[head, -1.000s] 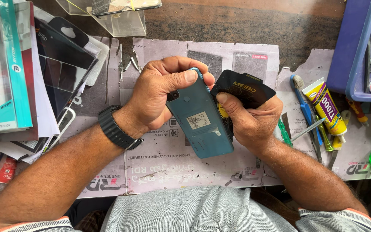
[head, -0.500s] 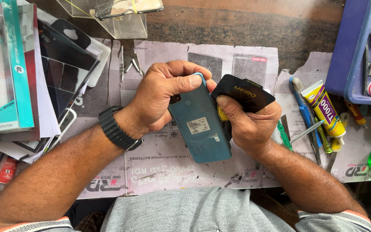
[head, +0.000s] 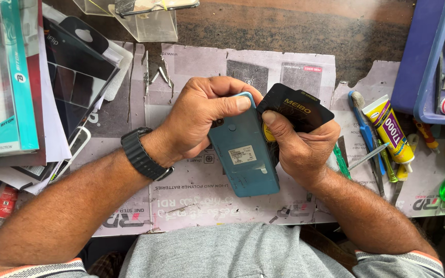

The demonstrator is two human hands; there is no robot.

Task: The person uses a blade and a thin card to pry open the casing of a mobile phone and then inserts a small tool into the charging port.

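Phone: a teal-blue phone (head: 243,154) held back side up, tilted, over the paper-covered worktop (head: 202,195) in the middle of the view; a small pale sticker sits on its back and a camera hole shows near its upper left corner.
Black piece: a flat black rectangle with yellow print (head: 297,109), held tilted at the phone's upper right edge and touching it.
Hidden: the phone's front cannot be seen; its upper end is covered by the left hand and its right edge by the right hand. Whether the black piece is a card or a packet is hard to tell. The clear box (head: 140,15) at the top is cut off by the frame.
Left hand: the left hand (head: 202,121), with a black watch (head: 142,154) on its wrist, wraps the phone's upper left; the fingers curl shut and the thumb presses along the top edge.
Right hand: the right hand (head: 300,146) closes on the black piece and the phone's right edge, thumb tip pressed down near the top corner.
Nearby: a yellow glue tube (head: 390,128) and blue toothbrush (head: 364,126) lie well to the right.
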